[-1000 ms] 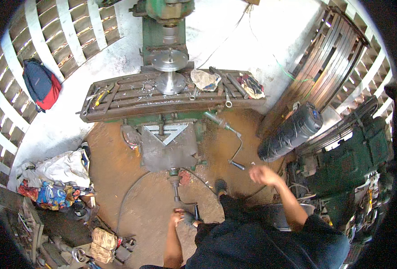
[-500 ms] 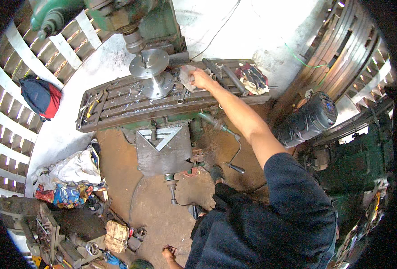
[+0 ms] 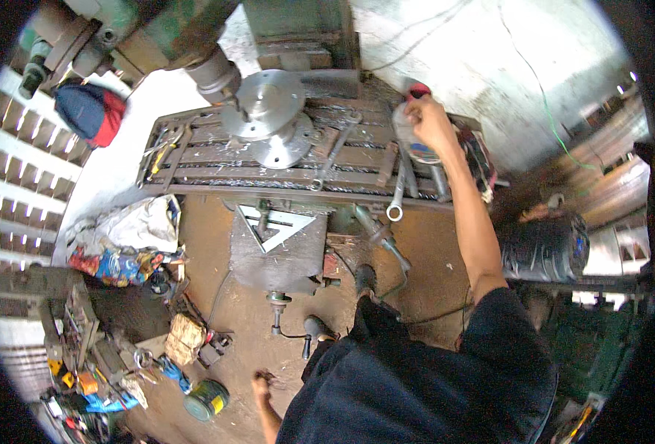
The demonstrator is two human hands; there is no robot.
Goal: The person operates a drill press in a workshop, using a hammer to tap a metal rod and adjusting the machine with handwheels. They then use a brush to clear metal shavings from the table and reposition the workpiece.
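My right hand [image 3: 432, 127] is closed on a grey rag [image 3: 403, 127] over the right end of the slotted machine table [image 3: 216, 157]; motion blurs its fingertips. My left hand [image 3: 262, 386] hangs low above the floor with fingers loosely apart and nothing visible in it. Under the machine's spindle [image 3: 216, 74] stands a shiny flanged metal part [image 3: 272, 103], two discs joined by a narrower neck, with holes in the discs. Right of it lies a long wrench [image 3: 335, 152]. A ring-ended wrench [image 3: 395, 203] pokes over the table's front edge, near my right forearm.
Metal shavings lie on the table, and pliers [image 3: 166, 154] at its left end. A crank handle [image 3: 306, 346] juts out below. Dark cloth [image 3: 479, 159] sits at the right end. A black cylinder [image 3: 542, 248] stands to the right. On the floor are a green can [image 3: 207, 399] and a cardboard box [image 3: 184, 339].
My right hand has moved right with the rag, from beside the flanged part to the table's right end. The wrenches show more now. The view has shifted; my left hand still hangs low.
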